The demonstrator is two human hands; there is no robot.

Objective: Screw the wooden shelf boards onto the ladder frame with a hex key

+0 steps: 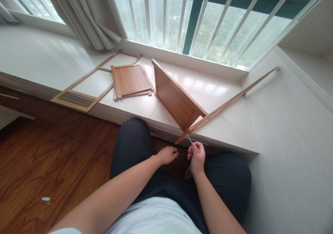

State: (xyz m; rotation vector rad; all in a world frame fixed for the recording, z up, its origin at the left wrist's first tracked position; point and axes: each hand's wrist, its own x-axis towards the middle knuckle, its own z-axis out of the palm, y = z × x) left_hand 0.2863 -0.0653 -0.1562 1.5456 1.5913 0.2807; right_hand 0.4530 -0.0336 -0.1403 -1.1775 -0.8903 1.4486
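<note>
My right hand (197, 156) is closed around a thin metal tool (190, 139) whose tip reaches the lower corner of a wooden panel assembly. That assembly is a brown board (174, 98) standing on edge, joined to a long wooden rail (234, 98) that runs up to the right across the white window ledge (229, 130). My left hand (168, 154) is curled just left of the right hand, below the ledge's edge; whether it holds something small I cannot tell. Both hands hover over my dark-trousered lap.
A flat wooden panel (131, 79) lies on an open wooden frame (88, 85) at the ledge's left. Curtains (85, 15) hang at the back left, before a barred window (197, 15). Dark wood floor (52, 157) lies to my left, with a white scrap (46, 200).
</note>
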